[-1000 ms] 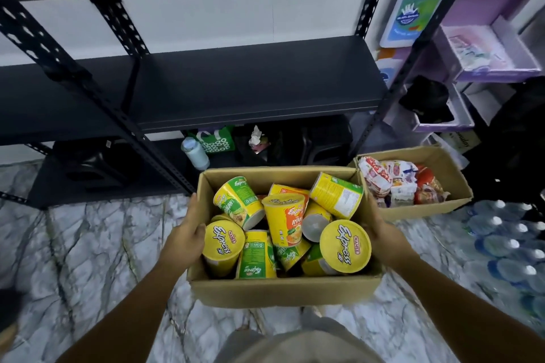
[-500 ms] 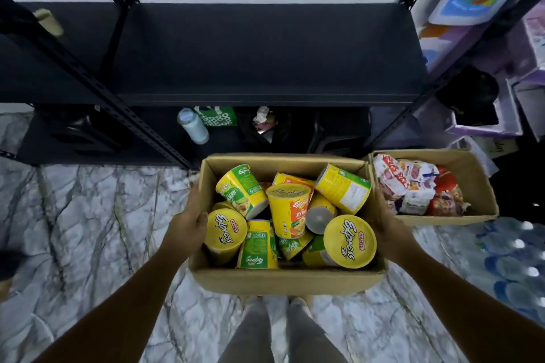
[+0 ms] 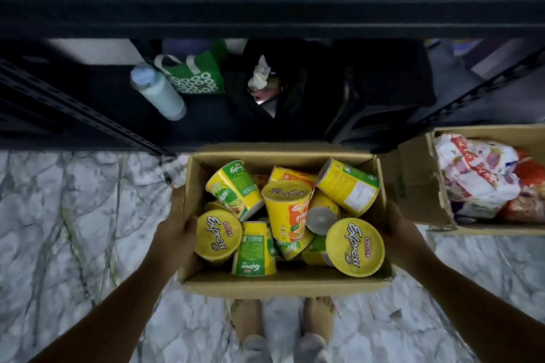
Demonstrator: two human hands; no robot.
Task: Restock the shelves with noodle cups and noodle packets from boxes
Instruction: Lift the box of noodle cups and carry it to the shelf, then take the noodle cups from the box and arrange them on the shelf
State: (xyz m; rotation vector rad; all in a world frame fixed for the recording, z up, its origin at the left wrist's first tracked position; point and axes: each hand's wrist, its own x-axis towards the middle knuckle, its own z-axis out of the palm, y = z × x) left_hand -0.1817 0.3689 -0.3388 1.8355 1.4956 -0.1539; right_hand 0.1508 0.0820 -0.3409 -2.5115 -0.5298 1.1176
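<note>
Left hand (image 3: 177, 231) and right hand (image 3: 398, 231) grip the sides of the brown cardboard box (image 3: 283, 284); loose yellow noodle cups (image 3: 287, 209) probably light, crushable.

Marble floor (image 3: 73, 230): packet box (image 3: 413, 186) at right, just in front of the rack, and bare feet (image 3: 246, 318). Lower shelf (image 3: 103, 115), left to right: pale bottle (image 3: 159, 91), green bag (image 3: 197, 74) touching it, black bag (image 3: 289, 91), then a dark bulky item I can't identify.
</note>
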